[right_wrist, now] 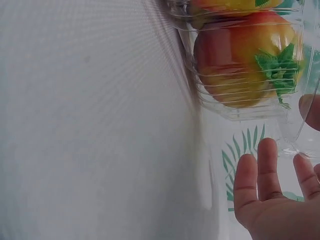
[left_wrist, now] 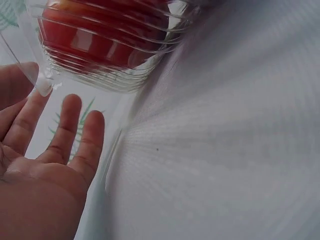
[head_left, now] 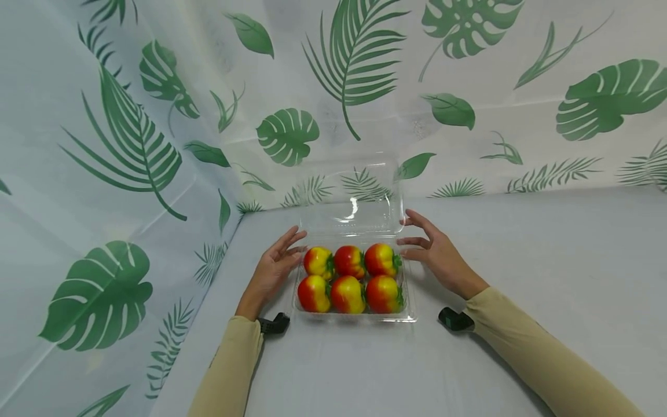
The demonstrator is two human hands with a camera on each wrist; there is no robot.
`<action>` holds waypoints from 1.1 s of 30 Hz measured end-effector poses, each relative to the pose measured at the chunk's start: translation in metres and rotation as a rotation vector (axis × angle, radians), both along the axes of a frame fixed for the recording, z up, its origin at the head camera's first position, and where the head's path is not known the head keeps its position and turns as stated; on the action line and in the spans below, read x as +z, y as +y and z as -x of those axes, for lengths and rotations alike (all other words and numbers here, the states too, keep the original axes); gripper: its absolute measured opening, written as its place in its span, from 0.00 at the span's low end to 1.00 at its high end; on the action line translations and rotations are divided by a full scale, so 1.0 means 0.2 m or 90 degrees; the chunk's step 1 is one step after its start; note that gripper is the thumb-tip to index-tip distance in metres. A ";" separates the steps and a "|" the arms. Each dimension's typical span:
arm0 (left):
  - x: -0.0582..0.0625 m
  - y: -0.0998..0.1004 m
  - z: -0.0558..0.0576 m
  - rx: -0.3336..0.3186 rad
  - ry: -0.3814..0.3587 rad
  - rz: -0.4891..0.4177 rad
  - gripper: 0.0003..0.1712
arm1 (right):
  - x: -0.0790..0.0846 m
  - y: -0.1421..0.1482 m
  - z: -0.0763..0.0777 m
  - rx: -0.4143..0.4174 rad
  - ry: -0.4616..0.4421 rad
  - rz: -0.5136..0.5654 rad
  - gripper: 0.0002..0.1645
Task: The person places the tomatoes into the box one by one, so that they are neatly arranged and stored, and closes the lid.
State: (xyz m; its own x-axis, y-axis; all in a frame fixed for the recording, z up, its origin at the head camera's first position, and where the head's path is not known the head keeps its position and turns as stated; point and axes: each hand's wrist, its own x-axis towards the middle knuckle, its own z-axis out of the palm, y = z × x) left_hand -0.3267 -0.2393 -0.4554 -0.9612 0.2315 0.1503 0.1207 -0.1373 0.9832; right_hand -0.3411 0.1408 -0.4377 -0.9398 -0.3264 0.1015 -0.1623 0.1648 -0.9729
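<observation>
A clear plastic clamshell box (head_left: 359, 318) holds several shiny red-and-yellow fruits (head_left: 348, 294) with green leafy caps, in two rows. Its transparent lid (head_left: 350, 209) is raised at the back. Beside the left rear corner is my left hand (head_left: 272, 269), fingers extended and spread. In the left wrist view, that thumb and index fingertip are right at the plastic edge. On the opposite side, my right hand (head_left: 443, 260) reaches toward the right rear corner, its index finger at the lid's lower edge and its thumb by the box rim. The other right fingers (right_wrist: 268, 170) point up, apart from the ribbed wall.
A pale grey cloth covers the table (head_left: 521, 260). Behind it hangs a white curtain (head_left: 490, 162) with green leaf prints, and a similar sheet (head_left: 172, 255) closes off the left side. Black wrist devices (head_left: 455, 319) are worn at both sleeve cuffs.
</observation>
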 end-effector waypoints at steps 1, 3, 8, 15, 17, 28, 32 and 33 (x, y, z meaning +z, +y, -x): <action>0.00 0.00 0.00 0.000 0.004 0.004 0.40 | 0.00 0.00 0.00 -0.001 0.002 0.001 0.53; 0.00 0.00 0.00 -0.001 0.011 0.007 0.40 | 0.00 0.00 0.00 -0.002 0.006 0.001 0.52; 0.00 0.00 0.00 0.005 0.018 0.012 0.38 | 0.00 -0.01 -0.01 0.003 0.023 0.013 0.48; -0.01 0.01 -0.01 0.021 0.000 -0.015 0.32 | 0.00 -0.01 -0.02 0.014 0.028 0.050 0.35; -0.01 0.01 -0.01 0.028 -0.004 -0.016 0.29 | -0.01 -0.01 -0.02 0.013 0.024 0.050 0.31; 0.01 0.00 -0.05 0.081 -0.034 0.086 0.22 | 0.00 0.01 -0.04 -0.002 0.008 0.013 0.15; 0.01 0.01 -0.06 0.085 -0.023 0.082 0.15 | 0.00 0.03 -0.05 -0.004 0.002 0.004 0.15; 0.01 0.01 -0.06 0.084 -0.020 0.077 0.13 | 0.00 0.03 -0.05 -0.004 -0.001 0.004 0.15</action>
